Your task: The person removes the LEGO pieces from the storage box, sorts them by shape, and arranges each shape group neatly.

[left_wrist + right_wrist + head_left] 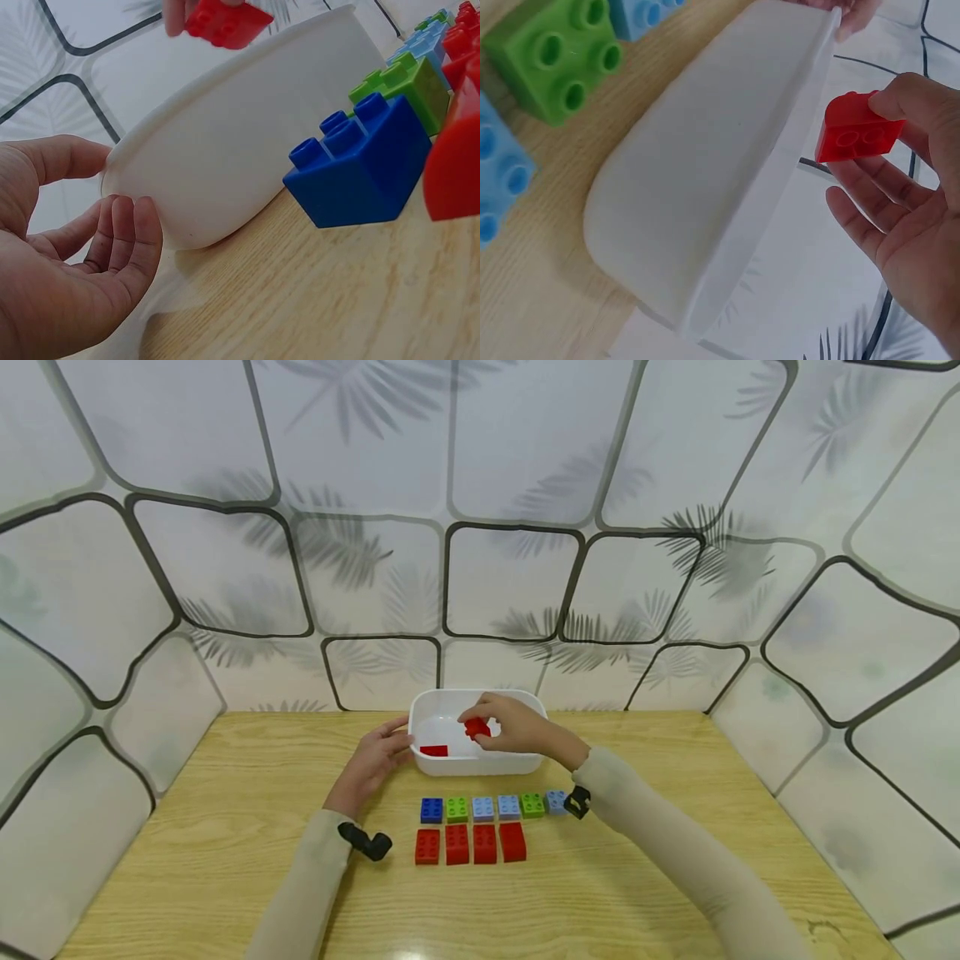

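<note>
A white plastic tub stands on the table. At its left end my left hand touches the outer wall and rim with its fingertips, the fingers loosely bent. Over the tub, my right hand pinches a red toy brick between thumb and fingers. In the right wrist view this brick has a rounded side and studs, and it is held above the rim. Another red brick lies inside the tub at the front left.
In front of the tub runs a row of several bricks: a dark blue brick, then green bricks and light blue bricks. Nearer to me lies a row of several red bricks. A patterned backdrop rises behind the wooden table.
</note>
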Demonstrator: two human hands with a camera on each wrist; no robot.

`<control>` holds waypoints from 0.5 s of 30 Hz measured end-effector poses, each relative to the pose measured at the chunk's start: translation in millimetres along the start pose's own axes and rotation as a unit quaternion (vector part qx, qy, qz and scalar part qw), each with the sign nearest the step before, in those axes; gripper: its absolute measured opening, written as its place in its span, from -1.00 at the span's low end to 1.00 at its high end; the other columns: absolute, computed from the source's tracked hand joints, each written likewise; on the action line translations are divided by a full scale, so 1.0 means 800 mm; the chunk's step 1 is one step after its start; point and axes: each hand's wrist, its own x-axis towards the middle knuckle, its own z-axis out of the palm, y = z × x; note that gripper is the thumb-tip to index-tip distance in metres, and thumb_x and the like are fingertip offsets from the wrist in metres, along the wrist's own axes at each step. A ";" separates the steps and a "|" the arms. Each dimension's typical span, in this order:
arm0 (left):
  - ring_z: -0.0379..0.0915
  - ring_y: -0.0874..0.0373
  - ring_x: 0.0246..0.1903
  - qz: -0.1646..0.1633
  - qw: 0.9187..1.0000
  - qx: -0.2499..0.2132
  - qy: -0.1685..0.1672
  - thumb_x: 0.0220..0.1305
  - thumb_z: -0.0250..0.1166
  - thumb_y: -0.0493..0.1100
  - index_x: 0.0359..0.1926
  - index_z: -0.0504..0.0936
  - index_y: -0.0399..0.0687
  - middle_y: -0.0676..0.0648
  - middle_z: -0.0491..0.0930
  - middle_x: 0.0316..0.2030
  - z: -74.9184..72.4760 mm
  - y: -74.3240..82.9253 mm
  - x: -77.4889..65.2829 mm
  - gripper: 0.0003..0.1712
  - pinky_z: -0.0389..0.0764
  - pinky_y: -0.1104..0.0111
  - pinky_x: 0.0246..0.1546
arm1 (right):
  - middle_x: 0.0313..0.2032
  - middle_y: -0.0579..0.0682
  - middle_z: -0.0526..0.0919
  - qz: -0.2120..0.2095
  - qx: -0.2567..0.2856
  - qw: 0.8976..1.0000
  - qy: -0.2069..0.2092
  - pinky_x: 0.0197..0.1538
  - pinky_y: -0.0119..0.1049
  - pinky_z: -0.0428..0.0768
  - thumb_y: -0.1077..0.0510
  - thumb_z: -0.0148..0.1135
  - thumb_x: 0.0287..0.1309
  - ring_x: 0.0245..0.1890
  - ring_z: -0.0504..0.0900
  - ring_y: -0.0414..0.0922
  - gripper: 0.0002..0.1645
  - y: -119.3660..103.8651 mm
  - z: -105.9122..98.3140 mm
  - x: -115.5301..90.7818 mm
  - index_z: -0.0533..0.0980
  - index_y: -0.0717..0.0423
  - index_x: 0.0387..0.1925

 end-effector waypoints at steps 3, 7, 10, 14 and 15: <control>0.55 0.27 -0.06 0.000 1.000 0.001 -0.003 0.49 0.16 -0.28 0.53 0.26 -0.16 0.07 0.61 -0.01 -0.001 0.001 0.000 -0.35 0.63 0.40 0.00 | -0.14 0.07 0.65 -0.022 0.001 1.000 0.017 -0.10 0.00 0.67 0.24 0.30 0.25 -0.16 0.59 0.05 -0.63 -0.002 0.000 -0.015 0.66 0.19 0.09; 0.56 0.30 -0.11 0.004 1.000 0.001 -0.003 0.49 0.17 -0.28 0.53 0.25 -0.17 0.11 0.61 -0.07 -0.003 0.001 0.000 -0.34 0.64 0.44 -0.06 | -0.14 0.04 0.66 -0.037 0.023 0.998 0.037 -0.13 0.01 0.68 0.26 0.32 0.23 -0.16 0.59 0.00 -0.67 -0.005 -0.002 -0.033 0.65 0.19 0.04; 0.56 0.31 -0.12 0.006 1.000 0.003 -0.002 0.49 0.18 -0.27 0.54 0.24 -0.18 0.11 0.60 -0.06 -0.003 0.000 0.001 -0.34 0.63 0.46 -0.08 | -0.14 0.01 0.66 -0.036 0.047 0.997 0.045 -0.13 0.02 0.69 0.26 0.32 0.24 -0.15 0.61 0.03 -0.69 -0.007 -0.002 -0.048 0.64 0.15 0.03; 0.55 0.30 -0.09 0.002 1.000 0.004 -0.004 0.49 0.17 -0.27 0.54 0.24 -0.17 0.08 0.58 -0.01 -0.001 -0.001 0.001 -0.34 0.63 0.44 -0.05 | -0.12 -0.04 0.68 -0.030 0.074 0.996 0.049 -0.11 -0.11 0.70 0.25 0.33 0.24 -0.12 0.62 0.02 -0.68 -0.010 -0.003 -0.071 0.63 0.06 0.04; 0.55 0.29 -0.08 0.001 1.000 0.002 -0.003 0.49 0.17 -0.28 0.53 0.25 -0.16 0.06 0.58 0.01 -0.001 0.000 0.001 -0.34 0.63 0.43 -0.04 | -0.11 -0.05 0.68 -0.029 0.082 0.995 0.049 -0.11 -0.13 0.70 0.25 0.34 0.24 -0.12 0.62 0.01 -0.68 -0.011 -0.004 -0.078 0.63 0.05 0.04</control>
